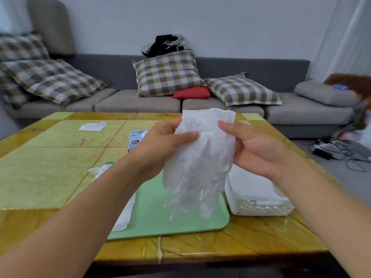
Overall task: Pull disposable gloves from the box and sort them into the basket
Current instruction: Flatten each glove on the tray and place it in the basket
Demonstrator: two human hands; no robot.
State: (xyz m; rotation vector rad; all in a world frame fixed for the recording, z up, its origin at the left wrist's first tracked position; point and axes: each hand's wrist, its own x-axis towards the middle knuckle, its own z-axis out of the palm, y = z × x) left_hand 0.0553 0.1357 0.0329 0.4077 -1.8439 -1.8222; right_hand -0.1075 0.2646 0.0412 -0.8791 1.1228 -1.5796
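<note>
**Glove in hand, basket already part full**

Above the green tray (152,213), we hold one translucent disposable glove (198,157) up in the air, cuff at the top, its fingers hanging down toward the tray. Our left hand (160,145) pinches the glove's left edge between thumb and fingers; our right hand (255,145) grips the right edge near the cuff, thumb on the front. Both hands are closed on the same glove, and it looks like we're spreading or straightening it.

Glove box (136,140) sits on the desk (50,177) just behind our left hand, mostly hidden; only a blue corner w/ an "XL" mark shows. We can't see its opening, so no telling how many gloves are left inside.

White perforated basket (261,207) stands right beside the tray, on its right, below our right wrist. It holds a flat white layer, prob. gloves already sorted in, though exact count can't be read.

More white glove-like material (122,215) lies on the tray's left side, partly under our left forearm. A separate white sheet (92,125) rests far back-left on the desk.

Judging progress: approx. midway. Some gloves seem placed, one is in hand and not yet in the basket, the tray pile still waits, and the box may have more.
</note>
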